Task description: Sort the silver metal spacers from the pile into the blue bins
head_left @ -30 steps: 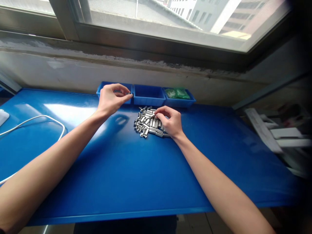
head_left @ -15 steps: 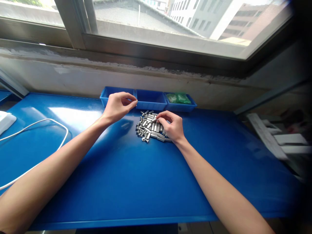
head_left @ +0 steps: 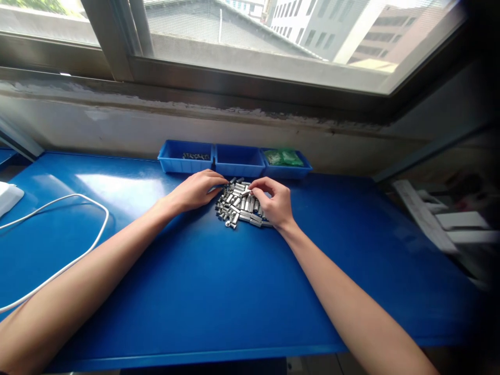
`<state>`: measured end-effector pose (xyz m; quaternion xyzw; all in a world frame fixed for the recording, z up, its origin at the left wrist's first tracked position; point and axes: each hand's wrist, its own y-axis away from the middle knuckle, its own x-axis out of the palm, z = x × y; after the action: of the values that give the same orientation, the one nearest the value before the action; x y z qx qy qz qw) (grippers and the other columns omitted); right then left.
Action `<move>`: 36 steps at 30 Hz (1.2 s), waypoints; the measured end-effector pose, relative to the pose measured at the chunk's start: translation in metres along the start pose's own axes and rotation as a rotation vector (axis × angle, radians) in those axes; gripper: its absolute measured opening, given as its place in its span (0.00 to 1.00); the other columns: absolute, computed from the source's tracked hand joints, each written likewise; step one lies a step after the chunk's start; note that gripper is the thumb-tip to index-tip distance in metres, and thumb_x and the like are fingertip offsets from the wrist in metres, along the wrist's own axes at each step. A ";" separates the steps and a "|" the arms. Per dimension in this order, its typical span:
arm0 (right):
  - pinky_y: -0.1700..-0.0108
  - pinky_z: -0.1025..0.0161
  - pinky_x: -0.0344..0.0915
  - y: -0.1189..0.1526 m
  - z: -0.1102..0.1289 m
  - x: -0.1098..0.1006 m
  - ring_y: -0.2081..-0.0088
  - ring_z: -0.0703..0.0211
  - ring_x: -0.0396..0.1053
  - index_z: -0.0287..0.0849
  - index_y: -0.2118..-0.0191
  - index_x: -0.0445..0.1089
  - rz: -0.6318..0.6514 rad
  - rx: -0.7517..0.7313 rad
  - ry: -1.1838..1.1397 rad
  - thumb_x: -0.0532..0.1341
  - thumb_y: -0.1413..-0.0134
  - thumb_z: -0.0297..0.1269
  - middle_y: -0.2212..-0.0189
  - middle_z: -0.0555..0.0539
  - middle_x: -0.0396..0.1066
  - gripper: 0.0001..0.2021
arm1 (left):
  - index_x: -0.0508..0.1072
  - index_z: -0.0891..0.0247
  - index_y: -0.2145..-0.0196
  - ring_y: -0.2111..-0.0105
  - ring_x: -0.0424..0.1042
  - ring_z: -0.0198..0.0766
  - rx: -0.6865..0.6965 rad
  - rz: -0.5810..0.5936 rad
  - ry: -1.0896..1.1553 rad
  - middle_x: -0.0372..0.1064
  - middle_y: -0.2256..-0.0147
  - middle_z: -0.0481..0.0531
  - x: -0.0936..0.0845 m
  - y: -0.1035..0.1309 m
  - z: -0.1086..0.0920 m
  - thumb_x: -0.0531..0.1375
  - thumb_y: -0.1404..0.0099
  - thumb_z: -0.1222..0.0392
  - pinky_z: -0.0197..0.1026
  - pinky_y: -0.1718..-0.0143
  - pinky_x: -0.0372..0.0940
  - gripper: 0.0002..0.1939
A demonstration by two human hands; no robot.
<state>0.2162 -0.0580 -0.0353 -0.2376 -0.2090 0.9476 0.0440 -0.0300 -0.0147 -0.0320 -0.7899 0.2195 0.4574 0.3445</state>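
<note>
A pile of silver metal parts (head_left: 242, 208) lies on the blue table, with short screws (head_left: 225, 212) on its left and longer hexagonal standoffs (head_left: 250, 216) on its right. At the pile's upper left edge is my left hand (head_left: 199, 188), its thumb and fingertips slightly apart beside the screws; nothing is visible between them. Over the right part of the pile, my right hand (head_left: 275, 200) pinches a metal standoff (head_left: 246, 192) between thumb and forefinger. The far end of that piece is hard to tell from the parts beneath it.
Three joined blue bins stand behind the pile: the left bin (head_left: 172, 163) holds small metal parts (head_left: 196, 155), the middle bin (head_left: 239, 169) shows a bare floor, and the right one holds green bags (head_left: 287, 156). A white cable (head_left: 105, 216) curves across the table's left.
My left hand has come down and right from above the left bin to the pile's edge, uncovering the small parts in that bin. My right hand stays almost in place.
</note>
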 end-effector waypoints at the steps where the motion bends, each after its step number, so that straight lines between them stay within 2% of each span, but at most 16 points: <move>1: 0.60 0.60 0.71 0.000 0.000 0.000 0.67 0.55 0.75 0.45 0.69 0.76 0.005 0.003 -0.003 0.62 0.47 0.32 0.69 0.50 0.79 0.05 | 0.78 0.61 0.47 0.47 0.74 0.49 -0.014 -0.003 -0.012 0.76 0.47 0.57 -0.001 0.000 0.000 0.56 0.30 0.61 0.48 0.44 0.69 0.17; 8: 0.60 0.59 0.71 -0.001 -0.001 0.001 0.67 0.55 0.75 0.45 0.69 0.77 0.011 0.008 -0.017 0.62 0.47 0.33 0.70 0.50 0.78 0.05 | 0.79 0.61 0.56 0.58 0.76 0.46 -0.070 -0.030 0.032 0.76 0.57 0.56 -0.004 0.001 0.003 0.57 0.31 0.59 0.45 0.54 0.69 0.12; 12: 0.60 0.59 0.72 0.000 0.000 0.000 0.67 0.55 0.75 0.45 0.69 0.76 0.014 0.016 -0.016 0.61 0.47 0.33 0.70 0.50 0.78 0.05 | 0.78 0.60 0.51 0.61 0.76 0.43 -0.099 -0.053 0.124 0.76 0.61 0.54 -0.003 0.000 0.001 0.58 0.33 0.59 0.43 0.57 0.69 0.15; 16: 0.60 0.59 0.72 0.000 -0.001 0.000 0.67 0.55 0.75 0.45 0.69 0.76 0.023 0.024 -0.012 0.62 0.47 0.34 0.69 0.49 0.79 0.05 | 0.77 0.62 0.49 0.65 0.76 0.39 -0.214 -0.119 0.371 0.77 0.64 0.53 -0.005 -0.001 -0.005 0.62 0.37 0.58 0.40 0.59 0.71 0.18; 21: 0.60 0.59 0.72 0.000 -0.001 0.000 0.67 0.55 0.75 0.45 0.69 0.76 0.022 0.020 -0.023 0.62 0.47 0.33 0.69 0.50 0.78 0.05 | 0.80 0.64 0.57 0.62 0.79 0.41 -0.409 -0.161 0.677 0.80 0.57 0.56 -0.014 -0.005 -0.014 0.63 0.40 0.58 0.39 0.61 0.72 0.15; 26: 0.60 0.59 0.71 0.000 -0.001 0.000 0.67 0.55 0.75 0.44 0.69 0.76 0.024 0.022 -0.029 0.62 0.47 0.33 0.70 0.50 0.78 0.05 | 0.82 0.66 0.61 0.58 0.80 0.45 -0.477 -0.198 0.758 0.81 0.60 0.57 -0.022 -0.007 -0.017 0.67 0.42 0.56 0.43 0.54 0.73 0.13; 28: 0.60 0.59 0.71 0.000 -0.001 0.000 0.67 0.55 0.75 0.44 0.69 0.76 0.020 0.018 -0.030 0.62 0.47 0.33 0.70 0.50 0.78 0.05 | 0.82 0.66 0.60 0.60 0.80 0.45 -0.475 -0.289 0.738 0.81 0.61 0.57 -0.024 -0.008 -0.013 0.68 0.43 0.54 0.44 0.55 0.74 0.15; 31: 0.60 0.59 0.72 0.000 -0.002 0.001 0.67 0.55 0.75 0.45 0.69 0.76 0.024 0.018 -0.031 0.62 0.47 0.33 0.69 0.50 0.78 0.05 | 0.82 0.66 0.60 0.63 0.80 0.44 -0.523 -0.524 0.663 0.81 0.64 0.56 -0.027 -0.008 -0.004 0.70 0.43 0.50 0.44 0.56 0.75 0.18; 33: 0.60 0.59 0.72 0.000 -0.003 0.000 0.67 0.55 0.76 0.45 0.69 0.76 0.029 0.020 -0.030 0.62 0.47 0.33 0.69 0.50 0.79 0.05 | 0.81 0.66 0.60 0.62 0.80 0.44 -0.568 -0.657 0.630 0.81 0.63 0.57 -0.029 -0.007 0.003 0.69 0.42 0.50 0.44 0.54 0.75 0.18; 36: 0.60 0.59 0.72 0.000 -0.004 0.000 0.67 0.55 0.76 0.45 0.68 0.77 0.033 0.018 -0.027 0.62 0.47 0.33 0.69 0.49 0.79 0.05 | 0.81 0.66 0.57 0.56 0.81 0.46 -0.589 -0.755 0.627 0.81 0.59 0.58 -0.031 -0.005 0.008 0.68 0.41 0.51 0.44 0.50 0.74 0.18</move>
<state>0.2176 -0.0566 -0.0383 -0.2280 -0.1972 0.9531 0.0275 -0.0461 -0.0038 -0.0062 -0.9741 -0.1229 0.0882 0.1678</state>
